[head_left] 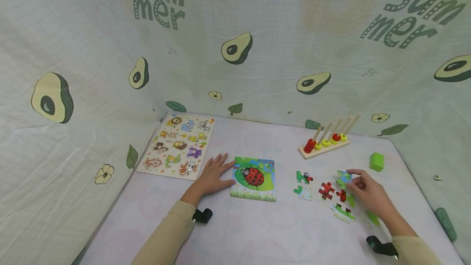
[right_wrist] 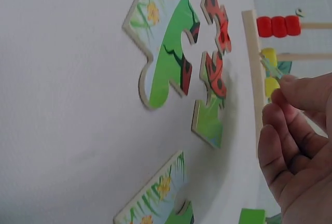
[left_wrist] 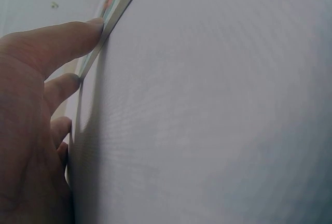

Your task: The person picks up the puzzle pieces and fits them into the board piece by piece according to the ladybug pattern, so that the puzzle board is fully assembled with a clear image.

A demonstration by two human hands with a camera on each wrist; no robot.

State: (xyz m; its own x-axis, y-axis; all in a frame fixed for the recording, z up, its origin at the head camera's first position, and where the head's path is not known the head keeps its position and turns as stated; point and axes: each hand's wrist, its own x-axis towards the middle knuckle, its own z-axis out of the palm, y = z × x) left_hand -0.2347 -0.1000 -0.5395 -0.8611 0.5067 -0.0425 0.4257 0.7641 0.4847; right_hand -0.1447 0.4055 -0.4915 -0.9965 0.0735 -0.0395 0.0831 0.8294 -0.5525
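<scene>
A square ladybug puzzle board [head_left: 254,178] lies on the table in front of the person. The left hand [head_left: 213,176] rests flat beside it with fingers spread; thumb and index fingertips touch the board's left edge. In the left wrist view, the thumb [left_wrist: 72,40] meets the thin edge of the board. Over to the right, the right hand [head_left: 369,191] pinches a blue-and-green puzzle piece [head_left: 343,178] between thumb and fingers, seen nearly edge-on in the right wrist view. Below that hand are loose pieces, among them a red one [head_left: 326,190] and a grassy edge piece [head_left: 342,213].
Two more pieces, one green [head_left: 303,177] and one pale-cornered [head_left: 303,192], lie right of the board. Behind stands a wooden peg counter [head_left: 325,147] with red and yellow beads. A green block [head_left: 377,161] sits far right, an animal peg puzzle [head_left: 176,146] far left.
</scene>
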